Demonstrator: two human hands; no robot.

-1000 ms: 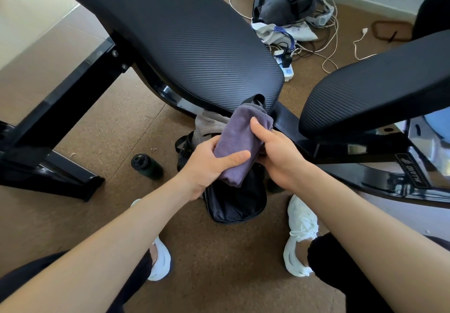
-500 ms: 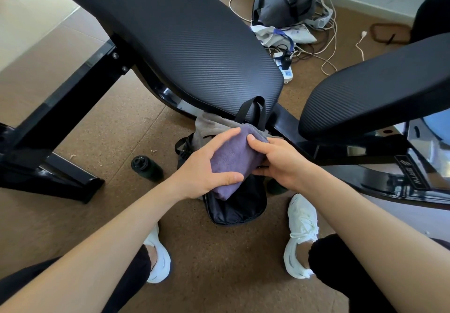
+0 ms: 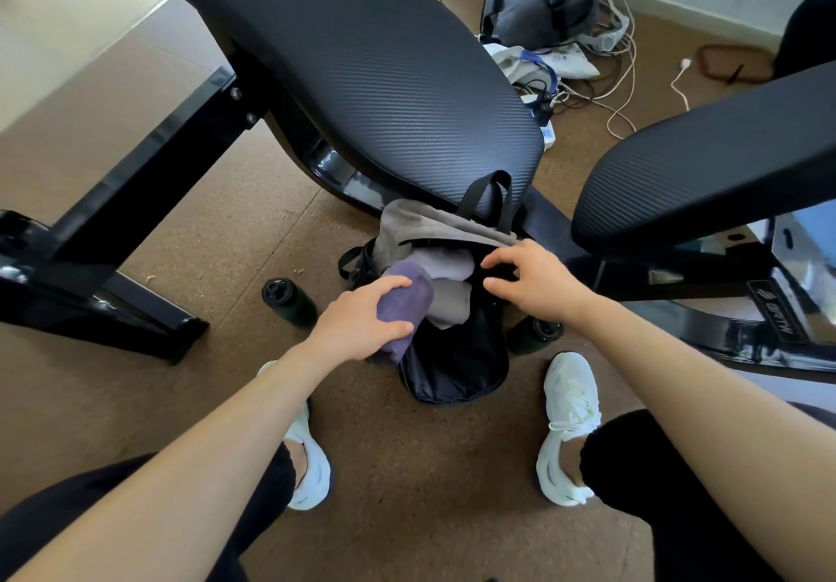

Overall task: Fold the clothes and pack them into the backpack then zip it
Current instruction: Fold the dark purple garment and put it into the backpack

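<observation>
The small black nylon backpack (image 3: 457,368) sits open on the brown cork floor (image 3: 181,264), right between the person's white sneakers (image 3: 570,427). The left hand (image 3: 362,323) has its grip wrapped round a folded purple fuzzy cloth (image 3: 409,303) at the bag's mouth, up against the pale grey folded clothes (image 3: 448,264) inside. The right hand (image 3: 534,282) has bent fingers at the rim, but honestly can't tell if that grip is pinching anything. A dark bottle (image 3: 289,301) lies nearby.
</observation>
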